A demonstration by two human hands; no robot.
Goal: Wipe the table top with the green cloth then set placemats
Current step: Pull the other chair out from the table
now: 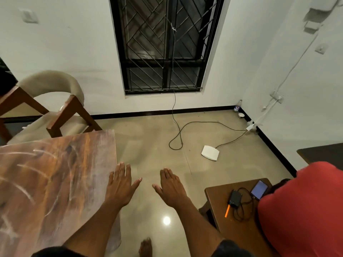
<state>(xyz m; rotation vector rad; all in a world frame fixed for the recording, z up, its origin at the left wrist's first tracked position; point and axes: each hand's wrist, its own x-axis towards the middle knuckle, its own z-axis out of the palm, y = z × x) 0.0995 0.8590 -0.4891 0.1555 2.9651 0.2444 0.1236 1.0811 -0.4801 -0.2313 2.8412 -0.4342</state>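
We hold both hands flat, fingers spread and empty, left hand (pixel 121 184) over the counter (pixel 46 179) edge, right hand (pixel 170 186) above the floor, seemingly readying; green cloth and placemats out of view.

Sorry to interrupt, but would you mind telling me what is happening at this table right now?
A person stands at the corner of a glossy wooden table with both hands empty and spread flat. The left hand hovers over the table's edge, the right hand over the bare floor. No green cloth or placemats are in view, so wiping has not visibly begun. A small side table to the right holds a phone and a cabled device.
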